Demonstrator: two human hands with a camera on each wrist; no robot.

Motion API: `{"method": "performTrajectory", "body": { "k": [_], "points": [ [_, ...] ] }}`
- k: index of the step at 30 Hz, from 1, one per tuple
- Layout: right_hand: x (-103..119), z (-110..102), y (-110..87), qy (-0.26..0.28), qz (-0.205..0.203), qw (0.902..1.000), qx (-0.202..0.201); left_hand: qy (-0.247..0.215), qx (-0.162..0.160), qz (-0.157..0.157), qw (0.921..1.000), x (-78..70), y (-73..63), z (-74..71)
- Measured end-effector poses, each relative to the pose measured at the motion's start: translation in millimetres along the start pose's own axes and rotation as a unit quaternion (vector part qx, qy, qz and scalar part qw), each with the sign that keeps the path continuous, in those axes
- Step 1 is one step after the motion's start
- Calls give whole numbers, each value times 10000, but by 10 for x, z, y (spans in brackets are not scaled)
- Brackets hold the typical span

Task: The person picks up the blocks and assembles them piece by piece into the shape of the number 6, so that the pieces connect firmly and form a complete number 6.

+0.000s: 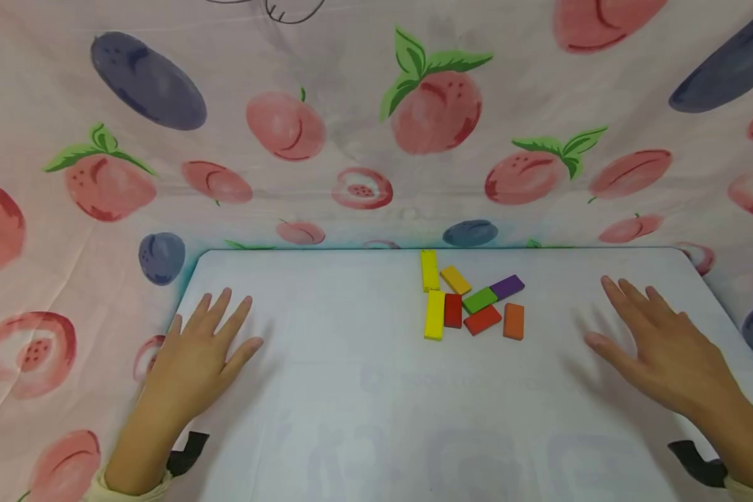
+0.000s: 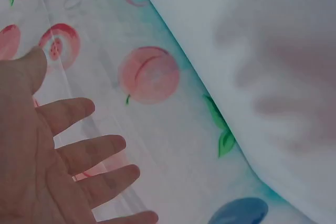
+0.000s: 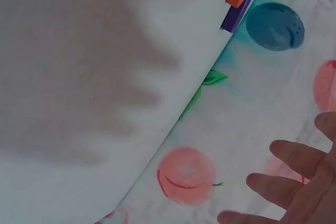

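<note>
Several coloured blocks lie together at the back of the white board, right of its middle. Two yellow blocks [image 1: 434, 315] form a line on the left, with a yellow-orange block [image 1: 455, 279] beside them. A red block [image 1: 453, 310], another red block [image 1: 482, 320], a green block [image 1: 480, 300], a purple block [image 1: 507, 287] and an orange block [image 1: 514, 321] lie to the right. My left hand [image 1: 191, 359] hovers at the board's left side, fingers spread, holding nothing. On the right side my right hand [image 1: 671, 352] is likewise spread above the board, apart from the blocks.
The white board [image 1: 339, 404] has faint grey marks near its front. Behind it and at its sides hangs a fruit-print cloth [image 1: 351, 70]. A black strap [image 1: 188, 453] shows at the left wrist and a dark strap [image 1: 696, 464] at the right.
</note>
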State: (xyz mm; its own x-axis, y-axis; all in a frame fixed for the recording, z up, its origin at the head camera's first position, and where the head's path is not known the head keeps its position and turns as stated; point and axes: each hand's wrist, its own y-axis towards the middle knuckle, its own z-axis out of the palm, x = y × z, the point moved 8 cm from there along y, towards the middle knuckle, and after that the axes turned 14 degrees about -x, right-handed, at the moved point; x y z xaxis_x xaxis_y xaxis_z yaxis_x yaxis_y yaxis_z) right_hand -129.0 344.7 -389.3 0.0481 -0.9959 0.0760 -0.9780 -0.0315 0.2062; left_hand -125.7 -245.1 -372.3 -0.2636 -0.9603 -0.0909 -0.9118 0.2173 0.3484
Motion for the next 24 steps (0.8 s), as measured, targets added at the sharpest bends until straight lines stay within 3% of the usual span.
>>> {"method": "performTrajectory", "body": {
  "k": [3, 6, 15, 24],
  "points": [
    [48, 21, 13, 86, 40, 9999, 78, -244, -346, 138, 9990, -126, 26, -9],
    [112, 29, 37, 213, 65, 9997, 78, -544, -418, 86, 9976, -248, 46, 20],
    [419, 77, 166, 876, -196, 9958, -164, -1601, -237, 34, 9868, -656, 284, 196],
    [718, 273, 296, 2208, -220, 9751, -71, -2738, 258, -292, 9610, -1062, 564, 562]
  ]
}}
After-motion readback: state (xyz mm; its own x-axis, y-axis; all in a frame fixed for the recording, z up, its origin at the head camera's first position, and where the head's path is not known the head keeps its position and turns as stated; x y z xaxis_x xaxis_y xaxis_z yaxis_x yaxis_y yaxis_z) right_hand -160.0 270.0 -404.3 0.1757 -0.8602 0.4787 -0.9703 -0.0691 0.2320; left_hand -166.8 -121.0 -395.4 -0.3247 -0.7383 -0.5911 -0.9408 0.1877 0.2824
